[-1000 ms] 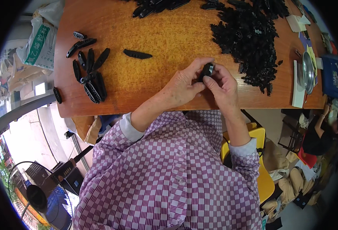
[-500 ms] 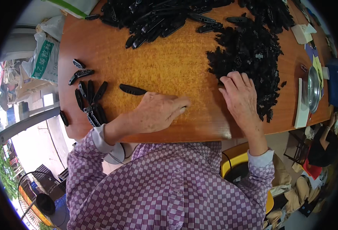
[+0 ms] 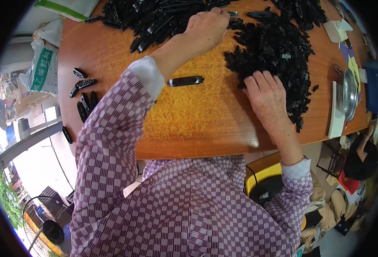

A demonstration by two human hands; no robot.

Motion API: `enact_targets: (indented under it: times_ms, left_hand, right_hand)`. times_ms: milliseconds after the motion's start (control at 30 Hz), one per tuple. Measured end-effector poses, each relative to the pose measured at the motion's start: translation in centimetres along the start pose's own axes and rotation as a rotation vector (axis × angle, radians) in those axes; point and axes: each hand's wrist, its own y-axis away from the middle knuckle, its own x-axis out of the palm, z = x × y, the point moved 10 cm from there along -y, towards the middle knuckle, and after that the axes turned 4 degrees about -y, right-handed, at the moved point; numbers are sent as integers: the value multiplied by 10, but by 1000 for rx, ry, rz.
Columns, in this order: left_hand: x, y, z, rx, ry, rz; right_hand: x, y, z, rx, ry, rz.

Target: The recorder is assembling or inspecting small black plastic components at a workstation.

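Left hand (image 3: 208, 28) at the pile of long black parts (image 3: 163, 19), right hand (image 3: 266, 92) at the heap of small black pieces (image 3: 279, 47); well apart, grips hidden, can't tell. Lone black part (image 3: 185, 81) on table (image 3: 189, 128), near left sleeve (image 3: 116, 115); a careless sweep could knock it.

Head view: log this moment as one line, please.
left hand: at pile of long black parts | right hand: at edge of small black pieces | single black part: untouched on table
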Motion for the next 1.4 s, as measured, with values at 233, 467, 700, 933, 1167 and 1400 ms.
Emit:
enact_targets:
  times_ms: [233,467,700,933,1167,1400]
  left_hand:
    - [0,32,18,-247,378,79]
    - [7,138,-30,-420,1453,194]
    - [-6,180,-62,-473,1465,160]
    - [-37,191,-68,-420,1018,-34]
    - [-47,195,-71,-387,938,-87]
    - [-46,195,-72,-326,929,-100]
  right_hand:
    - [-9,25,-33,359,-646,-292]
    - [21,48,-10,717,-1847,-326]
    - [15,60,22,708,-1913,-274]
    - [12,70,39,736,-1752,-365]
    - [17,69,52,736,-1842,-463]
    - [12,68,54,725,-1669,-336]
